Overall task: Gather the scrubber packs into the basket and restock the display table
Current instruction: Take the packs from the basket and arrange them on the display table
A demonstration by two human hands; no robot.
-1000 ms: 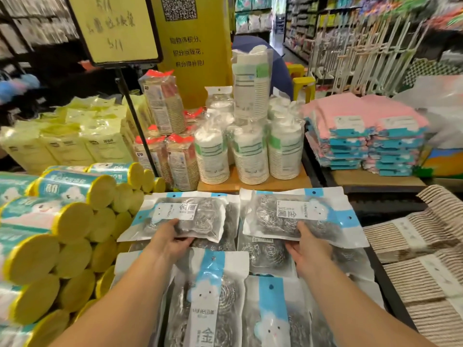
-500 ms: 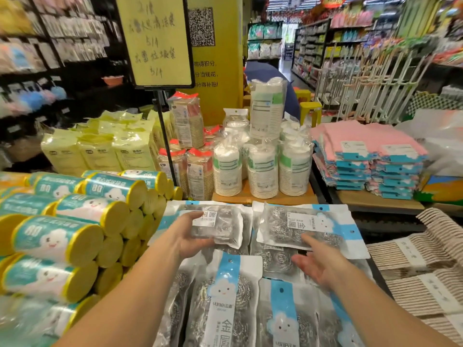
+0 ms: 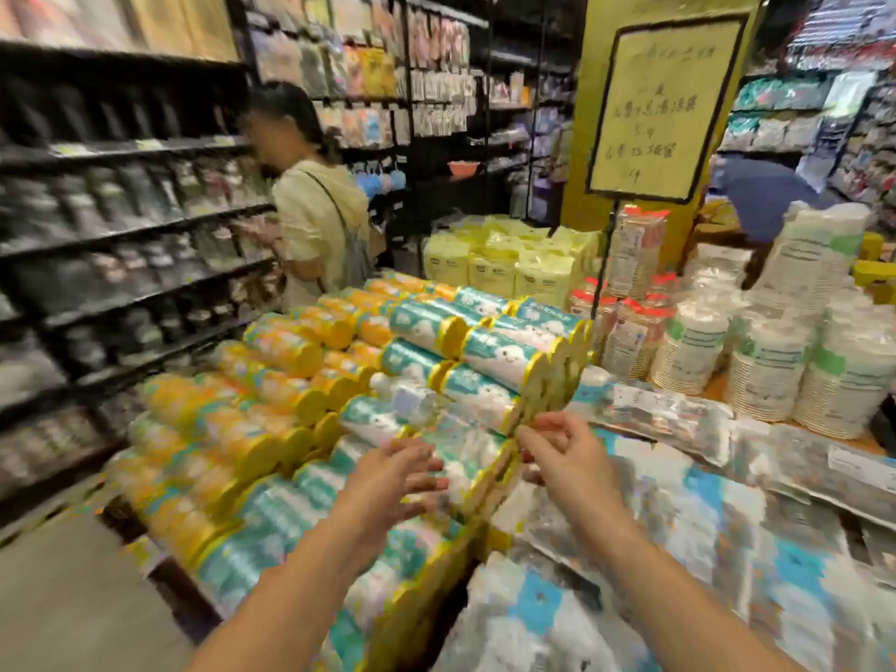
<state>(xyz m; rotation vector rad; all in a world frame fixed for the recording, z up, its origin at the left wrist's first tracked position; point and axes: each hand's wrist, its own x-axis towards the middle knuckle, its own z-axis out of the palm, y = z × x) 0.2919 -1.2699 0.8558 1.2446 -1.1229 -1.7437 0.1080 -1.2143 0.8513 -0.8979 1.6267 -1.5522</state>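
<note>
Silvery scrubber packs (image 3: 669, 419) lay beside left hand (image 3: 392, 472) and right hand (image 3: 565, 458), both empty and loose-fingered; grabbing flat stacks by edges looked best

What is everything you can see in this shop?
rolls: many, teal and orange with yellow ends, stacked left
scrubber packs: many, blue and white, lower right
paper cups: several stacks, white, right
bags: several, pale yellow, behind the rolls
sign: one, yellow, black frame, top right
shopper: one, pale yellow top, by left shelves
shelves: several, dark, left
left grip: one bare hand, fingers spread over the rolls
right grip: one bare hand, fingers curled beside roll ends
</note>
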